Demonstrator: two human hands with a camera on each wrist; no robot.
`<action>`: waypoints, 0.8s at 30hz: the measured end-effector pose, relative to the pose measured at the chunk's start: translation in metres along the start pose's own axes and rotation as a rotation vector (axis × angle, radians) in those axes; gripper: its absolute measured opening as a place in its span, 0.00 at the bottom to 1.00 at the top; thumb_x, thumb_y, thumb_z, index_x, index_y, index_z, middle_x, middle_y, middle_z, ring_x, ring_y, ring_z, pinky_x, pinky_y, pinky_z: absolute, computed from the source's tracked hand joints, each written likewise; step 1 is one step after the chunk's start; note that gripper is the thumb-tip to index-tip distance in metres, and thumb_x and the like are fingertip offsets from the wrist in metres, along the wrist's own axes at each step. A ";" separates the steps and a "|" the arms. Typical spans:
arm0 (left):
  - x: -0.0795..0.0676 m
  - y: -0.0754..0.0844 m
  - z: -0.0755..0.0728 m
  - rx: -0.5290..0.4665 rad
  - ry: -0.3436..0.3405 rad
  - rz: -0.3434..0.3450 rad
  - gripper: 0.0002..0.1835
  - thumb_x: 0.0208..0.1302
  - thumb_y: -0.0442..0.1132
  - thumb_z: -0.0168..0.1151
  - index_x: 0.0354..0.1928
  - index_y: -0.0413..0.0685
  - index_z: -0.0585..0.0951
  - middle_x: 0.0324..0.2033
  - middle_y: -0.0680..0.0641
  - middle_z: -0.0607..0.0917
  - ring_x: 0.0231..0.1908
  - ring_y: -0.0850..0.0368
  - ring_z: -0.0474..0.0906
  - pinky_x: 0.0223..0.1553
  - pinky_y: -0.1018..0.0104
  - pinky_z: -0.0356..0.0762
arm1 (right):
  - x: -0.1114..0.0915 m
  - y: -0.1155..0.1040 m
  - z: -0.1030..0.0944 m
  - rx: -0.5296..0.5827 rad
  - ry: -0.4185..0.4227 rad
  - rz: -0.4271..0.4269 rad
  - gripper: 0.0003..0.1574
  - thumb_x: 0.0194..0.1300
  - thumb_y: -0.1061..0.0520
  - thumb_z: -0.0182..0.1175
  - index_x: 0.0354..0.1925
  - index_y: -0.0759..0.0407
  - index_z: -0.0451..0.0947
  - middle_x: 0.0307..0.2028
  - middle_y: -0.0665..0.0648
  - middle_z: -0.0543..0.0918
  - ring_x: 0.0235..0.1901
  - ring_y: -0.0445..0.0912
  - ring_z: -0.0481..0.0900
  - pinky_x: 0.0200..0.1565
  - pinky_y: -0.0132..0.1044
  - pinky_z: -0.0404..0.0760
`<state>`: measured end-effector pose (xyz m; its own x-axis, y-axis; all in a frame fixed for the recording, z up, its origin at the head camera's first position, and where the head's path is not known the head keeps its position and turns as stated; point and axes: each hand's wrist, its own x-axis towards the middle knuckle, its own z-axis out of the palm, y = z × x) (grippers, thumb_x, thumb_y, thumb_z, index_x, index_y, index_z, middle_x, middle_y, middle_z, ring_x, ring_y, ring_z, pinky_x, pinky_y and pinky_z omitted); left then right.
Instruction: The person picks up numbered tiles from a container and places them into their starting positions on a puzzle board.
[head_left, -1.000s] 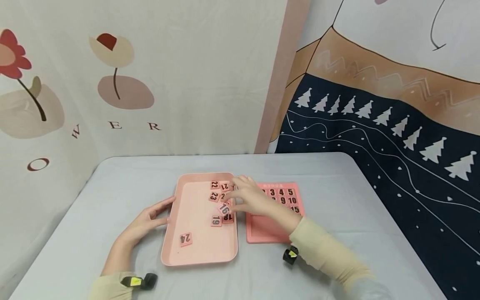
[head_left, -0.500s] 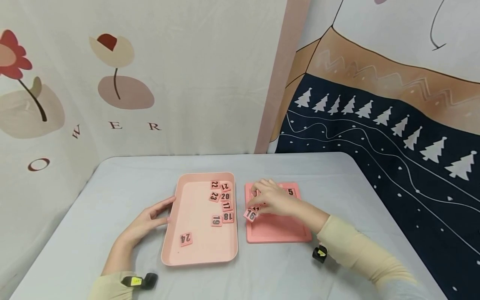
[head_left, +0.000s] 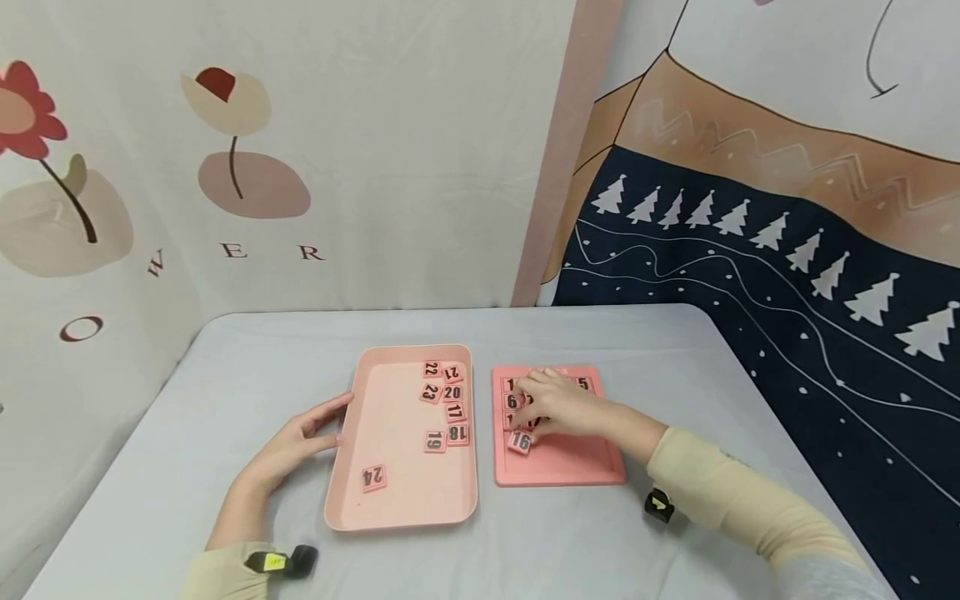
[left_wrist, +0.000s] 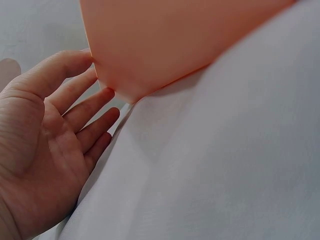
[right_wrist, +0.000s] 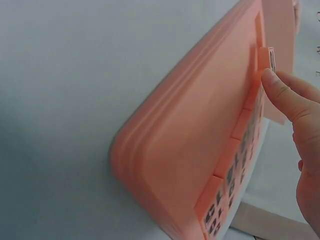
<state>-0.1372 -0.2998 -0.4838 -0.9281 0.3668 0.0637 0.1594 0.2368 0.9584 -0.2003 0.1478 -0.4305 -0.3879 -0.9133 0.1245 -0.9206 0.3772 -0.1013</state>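
My right hand pinches a pink number tile marked 16 between thumb and fingers. The tile is slightly tilted, over the left side of the pink number board, just below the rows of tiles set in it. In the right wrist view the tile stands at the far end of the board's bare recess, gripped at the thumb tip. My left hand rests its fingertips against the left edge of the light pink tray; the left wrist view shows the fingers nearly straight.
Loose tiles 17 to 23 lie face up along the tray's right side, and tile 24 lies apart at lower left. The board stands close right of the tray on a white-covered table. Patterned cloths hang behind.
My right hand has carried tile 16 rightward from the tray to the board, then lower toward the row under the set tiles. My left hand has stayed at the tray's edge.
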 end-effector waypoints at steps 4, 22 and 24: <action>0.000 0.001 0.000 0.007 0.001 -0.003 0.33 0.63 0.32 0.63 0.70 0.39 0.64 0.68 0.36 0.63 0.62 0.74 0.60 0.58 0.82 0.56 | 0.001 0.002 0.004 -0.025 -0.028 0.004 0.20 0.48 0.41 0.69 0.43 0.37 0.86 0.48 0.50 0.74 0.43 0.43 0.63 0.44 0.37 0.64; -0.001 0.002 0.000 0.006 0.001 0.008 0.33 0.62 0.31 0.63 0.69 0.39 0.64 0.68 0.35 0.63 0.62 0.74 0.60 0.59 0.82 0.56 | 0.008 0.007 0.008 -0.046 0.016 -0.101 0.20 0.51 0.43 0.69 0.45 0.37 0.86 0.45 0.49 0.75 0.43 0.43 0.67 0.44 0.35 0.65; -0.001 0.002 0.000 0.007 0.002 0.006 0.33 0.62 0.31 0.63 0.69 0.38 0.64 0.68 0.35 0.63 0.62 0.74 0.60 0.59 0.82 0.56 | 0.008 0.007 0.008 -0.067 0.003 -0.107 0.19 0.52 0.43 0.69 0.45 0.36 0.86 0.45 0.48 0.75 0.43 0.42 0.67 0.43 0.34 0.65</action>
<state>-0.1364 -0.2994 -0.4822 -0.9278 0.3663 0.0703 0.1674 0.2407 0.9561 -0.2094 0.1414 -0.4384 -0.2871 -0.9485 0.1339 -0.9577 0.2869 -0.0211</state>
